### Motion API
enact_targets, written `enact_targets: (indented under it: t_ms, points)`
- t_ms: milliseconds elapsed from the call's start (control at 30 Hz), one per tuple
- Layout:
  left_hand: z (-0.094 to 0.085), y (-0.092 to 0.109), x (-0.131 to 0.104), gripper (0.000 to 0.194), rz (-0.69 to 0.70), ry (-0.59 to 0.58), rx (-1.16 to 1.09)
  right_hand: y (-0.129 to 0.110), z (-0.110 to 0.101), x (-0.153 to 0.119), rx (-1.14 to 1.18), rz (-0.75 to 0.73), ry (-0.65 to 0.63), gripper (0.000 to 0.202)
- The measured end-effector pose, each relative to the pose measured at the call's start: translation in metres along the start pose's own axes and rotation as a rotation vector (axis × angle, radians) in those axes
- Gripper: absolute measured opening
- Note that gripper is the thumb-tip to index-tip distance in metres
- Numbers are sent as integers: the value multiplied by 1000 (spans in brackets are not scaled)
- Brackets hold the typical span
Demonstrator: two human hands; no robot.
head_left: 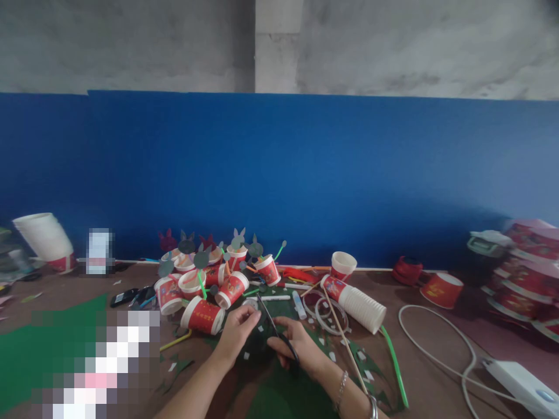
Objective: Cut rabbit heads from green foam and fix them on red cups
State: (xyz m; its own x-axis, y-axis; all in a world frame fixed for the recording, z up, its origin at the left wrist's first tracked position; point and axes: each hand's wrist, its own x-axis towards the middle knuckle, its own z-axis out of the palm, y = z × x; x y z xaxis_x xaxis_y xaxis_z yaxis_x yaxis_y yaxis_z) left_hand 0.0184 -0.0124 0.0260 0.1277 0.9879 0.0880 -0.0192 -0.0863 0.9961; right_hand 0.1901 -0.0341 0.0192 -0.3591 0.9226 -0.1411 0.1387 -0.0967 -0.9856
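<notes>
Slim black-handled metal scissors [269, 317], gripped by the right hand [304, 344], slant far-left beside the left hand [238, 331], whose grip I can't tell.

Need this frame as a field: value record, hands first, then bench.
right hand: holds black-handled scissors, blades pointing away from the person
left hand: pinched beside the blades; anything gripped is too small to tell
left and beyond hands: red-and-white paper cups, several with eared cutouts
right of hands: nested cup stack on its side
table: brown
backdrop: blue panel
</notes>
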Motion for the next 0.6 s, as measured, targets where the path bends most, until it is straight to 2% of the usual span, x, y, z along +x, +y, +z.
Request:
enact_targets:
  t_ms: [600]
  points:
    - [0, -1, -1, 37, -29, 8, -20, -3, -3, -3, -58, 24, -18, 63]
